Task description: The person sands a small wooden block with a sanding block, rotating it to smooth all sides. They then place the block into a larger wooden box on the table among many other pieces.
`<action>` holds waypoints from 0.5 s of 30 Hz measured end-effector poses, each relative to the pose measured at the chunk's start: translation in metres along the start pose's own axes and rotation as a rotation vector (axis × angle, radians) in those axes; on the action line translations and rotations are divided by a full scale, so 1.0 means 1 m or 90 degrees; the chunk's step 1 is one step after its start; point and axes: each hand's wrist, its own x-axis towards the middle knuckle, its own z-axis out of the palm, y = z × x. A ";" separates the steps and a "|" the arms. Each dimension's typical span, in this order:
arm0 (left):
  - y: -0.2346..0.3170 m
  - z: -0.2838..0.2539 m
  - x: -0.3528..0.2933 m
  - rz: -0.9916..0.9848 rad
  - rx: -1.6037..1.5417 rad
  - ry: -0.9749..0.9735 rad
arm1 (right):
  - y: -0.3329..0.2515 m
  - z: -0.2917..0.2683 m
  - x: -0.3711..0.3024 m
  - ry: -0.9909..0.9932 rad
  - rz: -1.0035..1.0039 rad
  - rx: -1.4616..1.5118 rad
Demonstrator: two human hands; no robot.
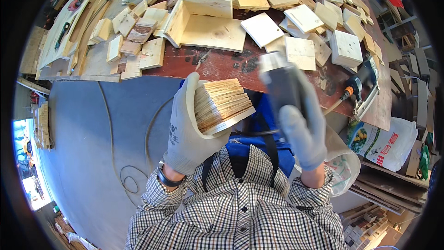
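My left hand (187, 122), in a grey work glove, is closed around a stack of small plywood pieces (223, 103), held in front of my chest near the table's front edge. The layered, rough brown edges of the stack face up. Beside it to the right, my gloved right hand (303, 132) is wrapped round a dark handheld tool (283, 85) with a pale metallic end. Motion smears the tool, so its exact kind cannot be made out. A gap separates the tool from the stack.
Plywood squares (261, 30) in heaps and an open wooden box piece (203, 30) cover much of the dark red table (185, 62). A corded power tool (358, 85) lies at the table's right. A cable (111, 129) runs along the floor. A white printed sack (388, 143) stands right.
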 end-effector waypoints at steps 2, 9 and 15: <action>0.007 -0.003 -0.001 0.010 0.036 -0.014 | 0.007 0.008 0.005 -0.082 -0.140 -0.134; 0.014 -0.010 0.008 0.113 0.109 0.014 | 0.019 0.034 0.002 -0.080 -0.104 -0.174; 0.012 -0.014 0.005 0.180 0.127 0.044 | 0.045 0.040 -0.004 -0.073 0.128 0.233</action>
